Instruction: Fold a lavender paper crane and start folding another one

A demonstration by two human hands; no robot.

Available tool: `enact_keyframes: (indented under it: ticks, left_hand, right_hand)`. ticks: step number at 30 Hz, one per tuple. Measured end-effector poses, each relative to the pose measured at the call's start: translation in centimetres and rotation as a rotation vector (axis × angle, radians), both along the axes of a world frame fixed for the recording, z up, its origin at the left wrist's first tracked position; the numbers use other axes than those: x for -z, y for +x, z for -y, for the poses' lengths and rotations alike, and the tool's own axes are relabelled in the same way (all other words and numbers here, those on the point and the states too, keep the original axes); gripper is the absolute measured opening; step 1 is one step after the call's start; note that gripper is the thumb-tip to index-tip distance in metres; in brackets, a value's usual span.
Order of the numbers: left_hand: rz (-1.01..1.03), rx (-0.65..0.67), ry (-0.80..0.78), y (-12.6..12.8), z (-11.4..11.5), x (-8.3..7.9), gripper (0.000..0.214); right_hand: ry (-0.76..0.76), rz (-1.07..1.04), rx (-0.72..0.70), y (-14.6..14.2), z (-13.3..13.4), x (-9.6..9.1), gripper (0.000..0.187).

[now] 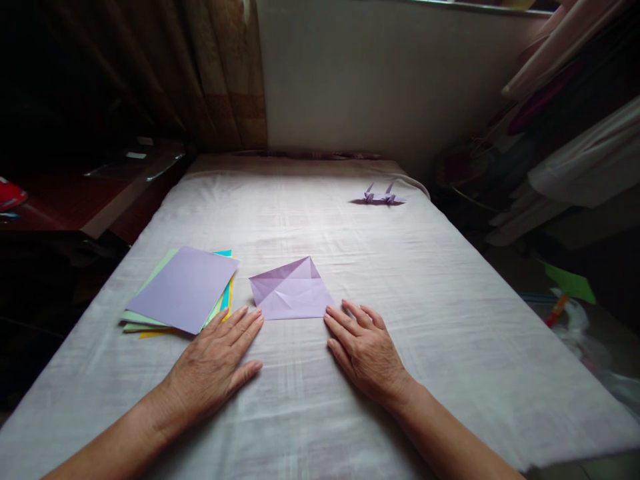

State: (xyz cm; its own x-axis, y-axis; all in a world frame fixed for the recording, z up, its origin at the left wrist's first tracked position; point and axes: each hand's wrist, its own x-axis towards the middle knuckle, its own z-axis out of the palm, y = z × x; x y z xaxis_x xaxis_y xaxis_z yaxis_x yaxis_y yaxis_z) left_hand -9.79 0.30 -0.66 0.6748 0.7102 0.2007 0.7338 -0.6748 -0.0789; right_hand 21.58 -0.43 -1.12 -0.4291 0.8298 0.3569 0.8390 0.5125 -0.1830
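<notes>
A creased sheet of purple origami paper [295, 293], partly folded, lies on the cloth-covered table between my hands. My left hand [215, 360] rests flat with its fingers stretched out, the fingertips at the paper's near left corner. Its upper fingers reach the near edge of a stack of coloured paper [185, 287], purple on top with green, yellow and blue sheets showing beneath. On the other side, my right hand [363, 343] lies with fingers extended, its fingertips at the near right corner of the folded paper. Neither hand grips anything.
Small folded purple paper cranes [383, 197] stand at the far right of the white tablecloth [450, 333]. A dark red wooden desk [75, 200] adjoins on the left. Hanging clothes [590, 153] crowd the right side, and a brown curtain [220, 73] hangs behind.
</notes>
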Motion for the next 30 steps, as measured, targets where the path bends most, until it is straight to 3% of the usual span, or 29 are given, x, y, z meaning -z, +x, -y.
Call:
enact_keyframes:
  ticks: [4, 7, 9, 13, 18, 21, 26, 30]
  left_hand:
    - [0.069, -0.075, -0.003, 1.7, -0.2, -1.4, 0.048]
    - [0.149, -0.183, 0.039, 4.5, -0.2, -2.5, 0.04]
    - [0.142, -0.187, 0.015, 6.5, -0.1, -2.9, 0.037]
    - [0.075, -0.202, -0.072, 8.8, -0.1, -2.7, 0.041]
    - [0.089, -0.19, -0.076, 8.9, -1.0, -1.6, 0.044]
    - [0.091, -0.177, -0.059, 8.7, -1.7, -1.2, 0.044]
    - [0.037, -0.089, -0.014, 8.6, -3.3, -1.6, 0.031]
    - [-0.017, 0.103, 0.073, 7.9, -5.4, -2.4, 0.024]
  right_hand:
    - [0.006, 0.024, -0.008, -0.1, 0.0, -0.1, 0.033]
    - [0.036, 0.008, -0.013, -0.1, -0.1, -0.2, 0.032]
    - [0.057, -0.001, -0.009, -0.2, -0.1, -0.1, 0.031]
    - [0.096, -0.033, -0.009, -0.4, 0.5, 0.0, 0.032]
    - [0.108, -0.087, -0.103, -0.2, 0.8, -0.4, 0.032]
    - [0.098, -0.092, -0.141, 0.8, -1.4, -0.8, 0.032]
    - [0.124, 0.099, -0.043, 2.0, -8.8, -0.9, 0.037]
    - [0.175, 0.217, -0.241, 1.7, -13.0, -0.6, 0.029]
